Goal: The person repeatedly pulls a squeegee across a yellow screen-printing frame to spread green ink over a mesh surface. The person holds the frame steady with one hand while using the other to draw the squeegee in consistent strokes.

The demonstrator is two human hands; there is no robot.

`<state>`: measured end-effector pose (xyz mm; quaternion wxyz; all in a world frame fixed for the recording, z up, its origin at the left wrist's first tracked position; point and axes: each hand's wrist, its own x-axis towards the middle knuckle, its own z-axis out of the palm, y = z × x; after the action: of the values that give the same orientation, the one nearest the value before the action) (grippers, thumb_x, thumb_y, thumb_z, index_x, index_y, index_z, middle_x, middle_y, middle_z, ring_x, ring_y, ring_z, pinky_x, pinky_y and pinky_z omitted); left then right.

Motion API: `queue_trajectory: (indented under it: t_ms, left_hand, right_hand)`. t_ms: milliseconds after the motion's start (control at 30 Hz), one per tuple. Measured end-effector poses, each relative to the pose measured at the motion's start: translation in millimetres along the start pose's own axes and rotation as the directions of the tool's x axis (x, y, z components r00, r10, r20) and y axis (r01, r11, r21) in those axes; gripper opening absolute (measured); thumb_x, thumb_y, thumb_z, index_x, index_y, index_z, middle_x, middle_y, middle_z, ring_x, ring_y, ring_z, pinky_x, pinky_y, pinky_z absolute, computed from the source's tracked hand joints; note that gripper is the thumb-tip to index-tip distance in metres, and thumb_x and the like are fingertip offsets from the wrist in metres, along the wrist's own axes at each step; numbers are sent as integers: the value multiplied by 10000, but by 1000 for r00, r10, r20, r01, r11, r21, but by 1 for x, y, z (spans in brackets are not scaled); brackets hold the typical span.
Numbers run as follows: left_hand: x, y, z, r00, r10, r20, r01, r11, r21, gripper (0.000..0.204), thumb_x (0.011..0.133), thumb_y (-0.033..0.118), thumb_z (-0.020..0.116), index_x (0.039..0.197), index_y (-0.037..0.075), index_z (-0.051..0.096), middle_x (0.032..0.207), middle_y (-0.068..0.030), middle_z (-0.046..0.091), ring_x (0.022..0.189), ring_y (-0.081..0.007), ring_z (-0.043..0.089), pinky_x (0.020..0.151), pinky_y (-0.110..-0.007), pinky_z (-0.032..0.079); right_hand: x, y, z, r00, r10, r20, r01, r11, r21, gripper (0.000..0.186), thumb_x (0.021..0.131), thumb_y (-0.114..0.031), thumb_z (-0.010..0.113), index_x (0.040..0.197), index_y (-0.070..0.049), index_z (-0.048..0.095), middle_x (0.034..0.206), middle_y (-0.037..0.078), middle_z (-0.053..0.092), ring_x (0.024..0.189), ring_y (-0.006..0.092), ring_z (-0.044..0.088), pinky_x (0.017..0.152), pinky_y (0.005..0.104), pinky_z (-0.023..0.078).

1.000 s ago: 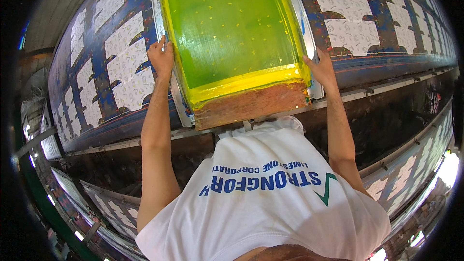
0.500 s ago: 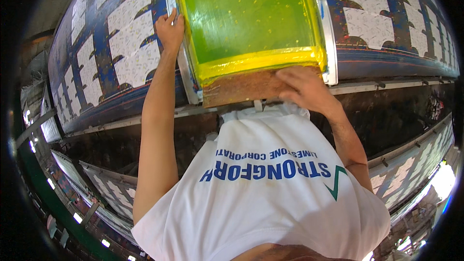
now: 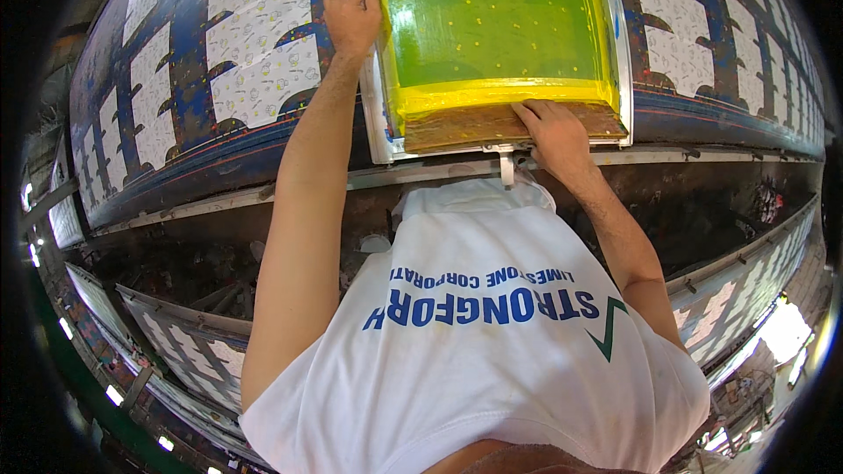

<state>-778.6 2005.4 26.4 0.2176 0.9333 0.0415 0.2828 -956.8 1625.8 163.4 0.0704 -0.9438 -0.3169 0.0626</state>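
Note:
A silk-screen frame (image 3: 376, 114) with pale metal rails and green mesh (image 3: 500, 17) lies on the long printing table. Yellow ink is pooled along the near end of the mesh. My left hand (image 3: 353, 22) grips the frame's left rail, fingers curled over it. Across the near end, a brown wooden squeegee (image 3: 465, 130) sits against the ink. Its blade edge is hidden. My right hand (image 3: 559, 133) is closed over the squeegee's right half, with the fingers bent over its top.
Printed white pieces (image 3: 263, 35) lie in rows on the dark blue table (image 3: 184, 53) on both sides of the frame. A metal rail (image 3: 694, 156) runs along its near edge, with a small white bracket (image 3: 507, 167) below the frame. Another table (image 3: 755, 263) stands behind me.
The screen frame, tilted before, now sits squarer, and my left hand has shifted with it. My right hand's fingers have settled over the squeegee, which lies straighter across the frame.

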Motion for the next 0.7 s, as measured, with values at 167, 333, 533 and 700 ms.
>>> queue_trajectory:
  t_ms: [167, 333, 533, 700]
  left_hand:
    - [-1, 2, 2, 999, -43, -32, 41, 998, -57, 307, 953, 309, 682, 1205, 185, 807, 1092, -163, 671, 1047, -366, 606, 908, -501, 513]
    - [-1, 3, -2, 997, -76, -14, 74, 992, -105, 280, 974, 268, 676, 1207, 177, 800, 1075, -139, 661, 1031, -353, 588, 915, -502, 486]
    - [2, 11, -11, 996, -86, -19, 83, 988, -127, 264, 982, 214, 671, 1209, 161, 794, 1054, -150, 660, 1003, -353, 588, 896, -497, 481]
    - [3, 13, -14, 996, -76, 43, 78, 996, -38, 298, 983, 201, 670, 1260, 176, 778, 1059, -177, 674, 983, -364, 601, 864, -486, 482]
  right_hand:
    - [5, -5, 23, 991, 71, -114, -74, 997, -23, 700, 638, -42, 828, 1317, -100, 672, 1260, 101, 680, 1138, 305, 661, 958, 424, 563]
    - [66, 19, 25, 976, 75, -207, -87, 995, -52, 532, 733, -42, 729, 1261, -98, 697, 1161, 104, 717, 1053, 319, 689, 849, 430, 596]
    - [206, 77, 1, 970, 156, -188, -171, 983, -65, 383, 781, -79, 711, 1161, -121, 741, 1038, 148, 739, 964, 366, 714, 814, 484, 592]
    - [329, 135, -25, 973, 197, -119, -210, 972, -105, 276, 860, -167, 665, 1114, -122, 762, 1053, 184, 749, 1006, 394, 724, 844, 530, 588]
